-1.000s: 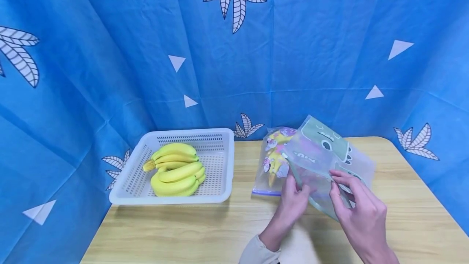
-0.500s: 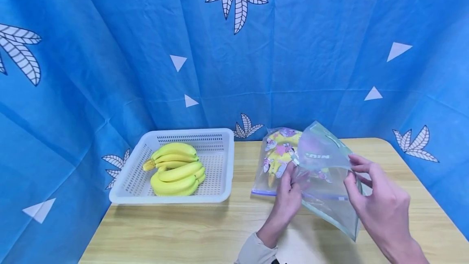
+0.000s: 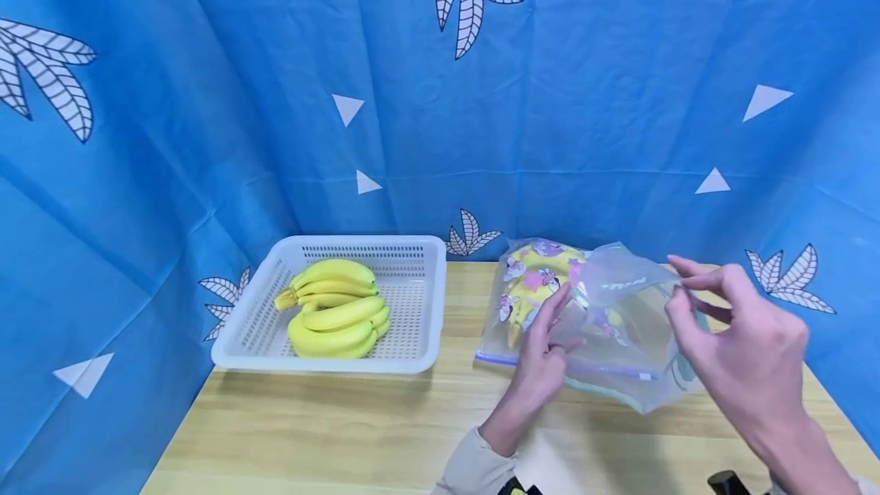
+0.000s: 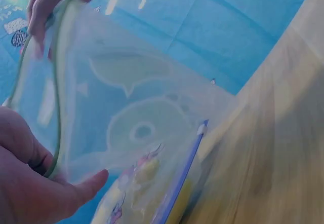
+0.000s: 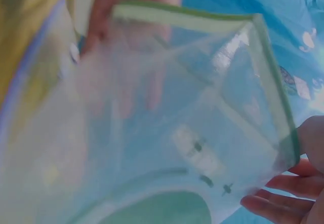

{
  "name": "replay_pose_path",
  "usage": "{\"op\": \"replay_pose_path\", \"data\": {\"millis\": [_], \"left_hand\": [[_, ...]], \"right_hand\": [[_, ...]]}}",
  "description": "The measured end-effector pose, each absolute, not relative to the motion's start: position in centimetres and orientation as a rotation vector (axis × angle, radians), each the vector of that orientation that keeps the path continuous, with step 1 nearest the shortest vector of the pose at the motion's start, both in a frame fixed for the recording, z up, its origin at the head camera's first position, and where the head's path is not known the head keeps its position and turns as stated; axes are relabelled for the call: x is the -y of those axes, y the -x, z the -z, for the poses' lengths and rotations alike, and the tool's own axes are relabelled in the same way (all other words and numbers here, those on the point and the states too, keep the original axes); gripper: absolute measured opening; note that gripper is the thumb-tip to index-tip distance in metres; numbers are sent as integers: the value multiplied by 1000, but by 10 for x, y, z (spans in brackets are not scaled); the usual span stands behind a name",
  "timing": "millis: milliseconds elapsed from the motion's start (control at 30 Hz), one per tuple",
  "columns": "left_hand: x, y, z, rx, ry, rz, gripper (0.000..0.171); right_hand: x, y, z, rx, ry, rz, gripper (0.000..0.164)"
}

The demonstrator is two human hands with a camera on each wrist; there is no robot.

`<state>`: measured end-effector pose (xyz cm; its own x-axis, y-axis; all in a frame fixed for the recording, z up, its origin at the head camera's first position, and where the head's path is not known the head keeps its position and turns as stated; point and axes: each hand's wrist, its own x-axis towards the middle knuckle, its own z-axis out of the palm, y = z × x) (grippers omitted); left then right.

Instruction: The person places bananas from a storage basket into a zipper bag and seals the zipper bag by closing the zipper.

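Observation:
A translucent frosted zip bag [image 3: 642, 327] with green edging and a green cartoon print is held up in front of me, its mouth spread apart. My left hand [image 3: 539, 369] grips the mouth's left side, its fingers showing through the film in the right wrist view. Across from it my right hand [image 3: 745, 350] pinches the opposite corner of the mouth between thumb and fingers. Behind the frosted bag, partly covered by it, lies a clear bag [image 3: 498, 342] with a purple slider strip. Inside that one is a yellow bundle [image 3: 536, 273] printed with pink and purple cartoon figures.
To the left, a white perforated plastic basket [image 3: 323, 365] holds two bunches of bananas [image 3: 337, 319]. Everything stands on a light wooden table [image 3: 302, 434]. A blue patterned curtain [image 3: 440, 121] hangs right behind the table's far edge. A black cylinder [image 3: 727, 482] shows at the bottom right.
My right hand has moved right and up, pulling the frosted bag's mouth wider apart. My left hand has shifted only slightly. The bag's printed side has tipped away and down.

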<state>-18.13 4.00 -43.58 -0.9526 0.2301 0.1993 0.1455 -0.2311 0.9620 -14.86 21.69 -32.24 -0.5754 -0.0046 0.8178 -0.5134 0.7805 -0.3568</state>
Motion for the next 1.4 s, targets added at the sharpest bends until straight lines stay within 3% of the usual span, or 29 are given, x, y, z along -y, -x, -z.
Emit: {"op": "replay_pose_path", "data": {"millis": [100,167,267,333,667,1067,1400], "left_hand": [[-33,187,435,-1903,-476,-2368,86],[-28,191,434,-1893,-443,-2382,71],[-21,194,430,-1863,-373,-2411,47],[-18,194,428,-1831,-360,-2422,42],[-11,191,426,-1976,-459,-2361,55],[-10,209,410,-2084,-594,-2352,44],[18,203,401,-2328,-622,-2145,37]], "right_hand": [[-222,150,312,2127,-366,-728,7],[-223,152,308,2162,-385,-730,5],[-224,154,309,2206,-435,-729,17],[-223,158,314,2201,-464,-718,23],[-228,182,309,2158,-439,-799,23],[-224,210,308,2180,-437,-750,16],[-227,217,311,2189,-374,-744,16]]}}
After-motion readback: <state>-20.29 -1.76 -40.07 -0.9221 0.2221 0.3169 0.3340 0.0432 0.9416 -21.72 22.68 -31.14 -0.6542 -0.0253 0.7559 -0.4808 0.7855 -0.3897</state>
